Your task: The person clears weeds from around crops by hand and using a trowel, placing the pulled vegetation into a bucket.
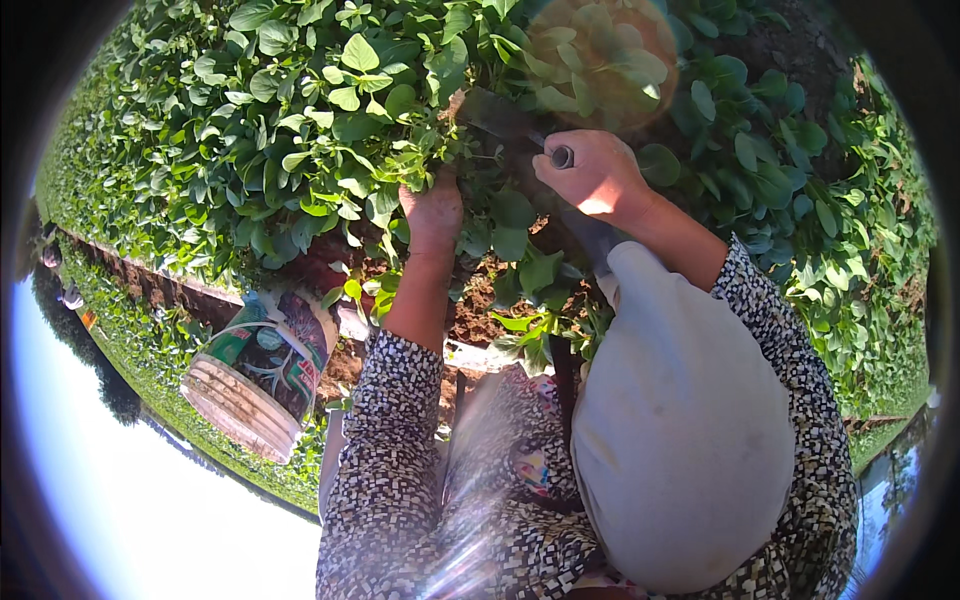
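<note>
My left hand point(432, 212) reaches into a bunch of green leafy plants point(330, 150) and grips their stems near the soil. My right hand point(592, 175) is closed around the handle of a knife point(505, 118), whose flat grey blade points left into the same stems just above my left hand. Both forearms come up from the lower edge in black-and-white patterned sleeves. The stems under my left hand are partly hidden by leaves.
A dense bed of the same leafy greens point(800, 200) fills the upper and right view. Bare brown soil point(480, 310) shows below my hands. A printed bucket point(262, 365) stands at left on the soil path. A pale grey rounded cloth shape point(680, 430) covers the lower centre.
</note>
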Demonstrator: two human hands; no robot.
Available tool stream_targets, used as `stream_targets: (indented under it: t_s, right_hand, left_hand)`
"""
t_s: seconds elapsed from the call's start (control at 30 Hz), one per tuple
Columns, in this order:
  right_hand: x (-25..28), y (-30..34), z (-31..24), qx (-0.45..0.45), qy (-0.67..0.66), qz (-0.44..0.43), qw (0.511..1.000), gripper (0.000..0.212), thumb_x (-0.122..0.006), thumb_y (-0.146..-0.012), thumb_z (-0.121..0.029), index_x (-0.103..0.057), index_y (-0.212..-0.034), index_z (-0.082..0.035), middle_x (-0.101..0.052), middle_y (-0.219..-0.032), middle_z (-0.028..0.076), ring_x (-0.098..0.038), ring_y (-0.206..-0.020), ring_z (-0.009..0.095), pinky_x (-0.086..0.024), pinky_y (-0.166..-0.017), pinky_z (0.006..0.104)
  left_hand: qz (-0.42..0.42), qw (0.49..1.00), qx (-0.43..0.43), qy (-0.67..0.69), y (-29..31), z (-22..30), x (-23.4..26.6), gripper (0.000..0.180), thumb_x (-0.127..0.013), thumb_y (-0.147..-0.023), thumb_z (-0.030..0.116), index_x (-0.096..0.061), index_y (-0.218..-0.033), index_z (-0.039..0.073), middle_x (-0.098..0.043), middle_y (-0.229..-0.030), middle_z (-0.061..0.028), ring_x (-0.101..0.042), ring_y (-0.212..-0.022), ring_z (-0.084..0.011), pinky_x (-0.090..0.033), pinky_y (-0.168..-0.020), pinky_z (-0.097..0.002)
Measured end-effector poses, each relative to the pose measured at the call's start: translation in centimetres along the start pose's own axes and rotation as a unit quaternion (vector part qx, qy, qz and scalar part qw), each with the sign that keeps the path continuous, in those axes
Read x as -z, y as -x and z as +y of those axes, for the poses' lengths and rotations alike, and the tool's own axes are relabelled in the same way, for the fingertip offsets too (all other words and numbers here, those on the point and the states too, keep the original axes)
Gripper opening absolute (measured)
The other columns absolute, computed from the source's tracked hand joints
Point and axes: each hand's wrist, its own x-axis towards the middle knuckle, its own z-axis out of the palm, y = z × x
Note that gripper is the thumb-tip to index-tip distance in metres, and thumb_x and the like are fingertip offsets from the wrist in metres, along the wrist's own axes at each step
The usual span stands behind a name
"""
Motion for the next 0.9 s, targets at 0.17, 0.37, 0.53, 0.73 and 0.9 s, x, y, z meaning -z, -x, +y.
stream_targets:
  t_s: [0.17,0.37,0.53,0.73,0.9]
  right_hand:
    - [-0.2,0.3,-1.3,0.021,0.022,-0.037,0.999,0.026,-0.058,-0.08,-0.031,-0.062,-0.071,-0.008,-0.06,-0.068,0.014,-0.058,-0.067,0.036,-0.047,-0.062,0.0416]
    - [-1.1,-2.1,-1.3,0.022,-0.011,0.004,1.0,0.031,-0.063,-0.081,-0.034,-0.061,-0.074,-0.004,-0.058,-0.066,0.016,-0.056,-0.065,0.038,-0.046,-0.061,0.0426]
    - [-2.0,-2.9,-1.7,0.057,-0.033,0.009,0.998,0.029,-0.062,-0.081,-0.034,-0.063,-0.077,-0.005,-0.058,-0.067,0.017,-0.057,-0.066,0.037,-0.047,-0.063,0.0423]
    - [-1.9,-2.0,-0.2,0.07,-0.02,0.039,0.997,0.031,-0.063,-0.081,-0.031,-0.054,-0.068,-0.004,-0.052,-0.065,0.017,-0.051,-0.063,0.038,-0.043,-0.058,0.0431]
    - [-2.5,-4.4,-1.2,0.077,0.003,0.023,0.997,0.03,-0.062,-0.081,-0.031,-0.055,-0.069,-0.003,-0.054,-0.065,0.017,-0.052,-0.064,0.039,-0.043,-0.06,0.0445]
  left_hand:
    - [-0.035,0.847,0.374,0.377,-9.0,0.5,-0.6,0.032,-0.066,-0.081,0.021,-0.057,-0.104,0.002,-0.067,-0.095,-0.0153,-0.065,-0.081,-0.0292,-0.051,-0.073,-0.0349]
    - [0.056,0.71,0.451,0.538,-11.9,2.0,0.1,0.037,-0.063,-0.082,0.025,-0.051,-0.108,0.001,-0.066,-0.093,-0.0154,-0.063,-0.085,-0.0318,-0.05,-0.078,-0.0384]
    - [0.041,0.698,0.387,0.601,-8.5,-4.4,-4.5,0.043,-0.059,-0.085,0.031,-0.046,-0.12,0.009,-0.059,-0.105,-0.0066,-0.058,-0.094,-0.021,-0.047,-0.081,-0.0348]
    - [-0.03,0.589,0.411,0.695,-10.6,0.4,-1.7,0.058,-0.06,-0.086,0.034,-0.039,-0.13,0.005,-0.057,-0.117,-0.0143,-0.054,-0.095,-0.0277,-0.045,-0.082,-0.0433]
    - [-0.196,0.974,0.057,-0.098,-15.6,-0.1,-1.4,0.025,-0.059,-0.088,0.027,-0.068,-0.105,0.011,-0.069,-0.105,-0.0087,-0.067,-0.09,-0.025,-0.049,-0.079,-0.0375]
